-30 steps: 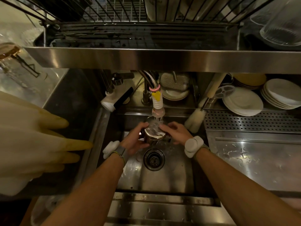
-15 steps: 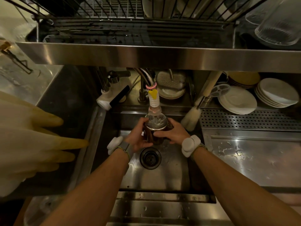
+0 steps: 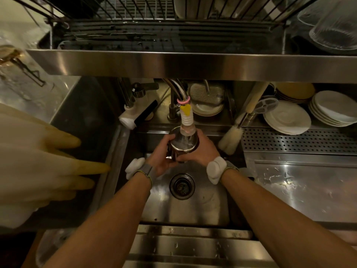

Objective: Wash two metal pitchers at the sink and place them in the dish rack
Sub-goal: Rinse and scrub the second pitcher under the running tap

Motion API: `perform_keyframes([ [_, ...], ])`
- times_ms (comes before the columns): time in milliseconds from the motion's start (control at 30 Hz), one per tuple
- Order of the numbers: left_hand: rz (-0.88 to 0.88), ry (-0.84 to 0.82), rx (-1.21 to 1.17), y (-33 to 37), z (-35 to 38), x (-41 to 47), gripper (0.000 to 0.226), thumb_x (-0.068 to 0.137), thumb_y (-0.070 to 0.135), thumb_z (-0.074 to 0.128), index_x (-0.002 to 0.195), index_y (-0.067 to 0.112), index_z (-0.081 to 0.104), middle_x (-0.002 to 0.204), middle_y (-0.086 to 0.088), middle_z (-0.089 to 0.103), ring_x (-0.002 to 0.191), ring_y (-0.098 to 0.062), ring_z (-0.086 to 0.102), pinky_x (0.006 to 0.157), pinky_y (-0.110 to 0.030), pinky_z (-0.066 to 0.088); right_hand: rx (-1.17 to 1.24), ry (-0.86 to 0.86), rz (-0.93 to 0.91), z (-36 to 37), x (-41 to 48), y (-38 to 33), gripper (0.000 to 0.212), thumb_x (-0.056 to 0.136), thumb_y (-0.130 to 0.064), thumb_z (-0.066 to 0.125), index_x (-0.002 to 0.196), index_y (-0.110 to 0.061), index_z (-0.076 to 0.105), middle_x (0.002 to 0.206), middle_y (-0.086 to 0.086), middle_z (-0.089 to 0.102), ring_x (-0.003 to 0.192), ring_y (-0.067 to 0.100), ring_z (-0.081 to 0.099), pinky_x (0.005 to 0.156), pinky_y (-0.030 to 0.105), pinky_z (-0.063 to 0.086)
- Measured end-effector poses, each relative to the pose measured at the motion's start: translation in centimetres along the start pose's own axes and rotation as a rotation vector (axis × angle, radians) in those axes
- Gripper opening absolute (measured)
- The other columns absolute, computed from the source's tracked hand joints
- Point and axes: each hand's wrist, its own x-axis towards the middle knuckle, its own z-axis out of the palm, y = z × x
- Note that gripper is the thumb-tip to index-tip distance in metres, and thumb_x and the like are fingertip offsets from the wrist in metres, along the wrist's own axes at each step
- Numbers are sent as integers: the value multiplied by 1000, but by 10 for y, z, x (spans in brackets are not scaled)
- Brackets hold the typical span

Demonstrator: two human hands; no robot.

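Our left hand [image 3: 161,161] and right hand [image 3: 201,151] curl fingers [image 3: 167,139] round the metal pitcher [image 3: 183,145] beneath the spout [image 3: 186,120]. The drain [image 3: 182,186] lies at six o'clock.

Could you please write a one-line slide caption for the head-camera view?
The left hand and right hand hold a metal pitcher under the faucet nozzle over the sink, below the dish rack.

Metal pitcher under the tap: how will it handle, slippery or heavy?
Probably slippery: the metal pitcher is glossy and sits under the tap nozzle, likely wet. Likely rigid, being metal. Possibly water-heavy: left hand and right hand both grip it.
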Motion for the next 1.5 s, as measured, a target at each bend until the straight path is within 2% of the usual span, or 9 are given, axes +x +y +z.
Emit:
perform_keyframes([
  [267,-30,-23,45,-9,1,-4,30,91,45,50,88,20,65,75,-1,68,65,-14,60,57,-23,47,-124,-17,-7,2,-7,2,117,39,-52,87,139,-35,28,132,-7,56,119,16,56,100,41,48],
  [333,-38,8,107,-6,-1,-6,55,86,65,43,112,21,64,108,-6,68,86,-19,64,72,-30,50,-141,15,16,-3,-8,4,114,41,-57,85,138,-36,27,132,-7,56,119,17,56,100,40,48],
  [400,-69,120,206,-6,-7,-5,81,77,80,37,140,28,43,147,-7,41,124,-32,47,97,-49,39,-127,53,40,-8,-7,8,114,40,-59,82,137,-36,27,133,-5,56,119,19,56,100,42,48],
  [467,-75,209,206,-4,-12,-7,86,79,79,34,148,28,30,156,-6,26,137,-37,33,106,-56,29,-124,75,39,-7,-7,8,113,41,-59,82,137,-36,25,133,-4,55,119,21,56,100,44,47],
  [867,-24,328,278,-13,-16,-12,76,87,71,29,137,17,48,129,-10,52,113,-30,53,94,-48,43,-240,30,12,-2,-8,1,112,46,-54,84,138,-36,24,132,-2,57,117,24,58,97,44,49],
  [1033,-203,133,200,-15,-10,-14,115,57,93,41,134,8,49,134,-30,50,121,-50,50,94,-55,46,-221,11,-32,2,-17,2,106,46,-56,82,135,-38,28,128,-6,60,113,22,61,95,41,50],
  [1167,-244,10,101,-16,5,-14,73,77,79,38,108,17,62,99,-17,65,85,-33,65,74,-42,56,-228,-56,-56,2,-21,7,110,43,-48,86,134,-37,25,128,-6,58,116,20,58,94,40,50],
  [1333,-192,12,37,-6,14,-11,26,86,41,55,82,17,63,74,-8,66,76,-22,60,66,-37,50,-124,-135,-19,-1,-20,11,129,36,-47,89,140,-43,15,134,-2,52,122,18,50,102,38,46],
  [1500,-58,-13,122,-9,6,-8,15,82,13,64,97,14,64,85,-6,66,74,-18,62,57,-27,54,41,-110,25,-7,-14,12,110,51,-27,93,142,-20,32,136,-2,52,118,9,50,94,20,41],
])
